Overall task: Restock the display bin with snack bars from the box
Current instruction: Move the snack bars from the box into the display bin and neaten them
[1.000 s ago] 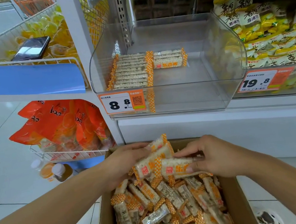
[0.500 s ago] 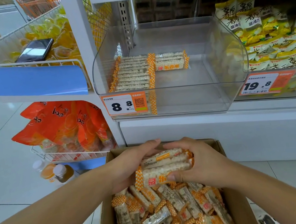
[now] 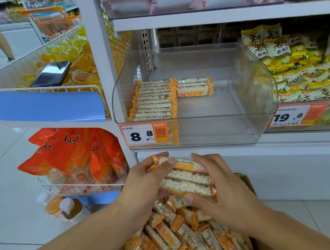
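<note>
Orange-edged snack bars (image 3: 186, 178) sit bundled between the left hand (image 3: 145, 188) and right hand (image 3: 217, 183), both curled around the stack, above the cardboard box (image 3: 246, 179). Best move: keep them squared and level, lift over the clear display bin (image 3: 225, 135) lip, and lay them beside the 2 rows inside.

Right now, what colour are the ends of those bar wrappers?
Orange-and-white checks on the bars, head view.

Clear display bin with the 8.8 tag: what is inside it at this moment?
Inside the clear display bin, a neat row of snack bars fills the left side, with a short stack of bars beside it. The rest shows bare floor. Nothing looks hidden.
</note>
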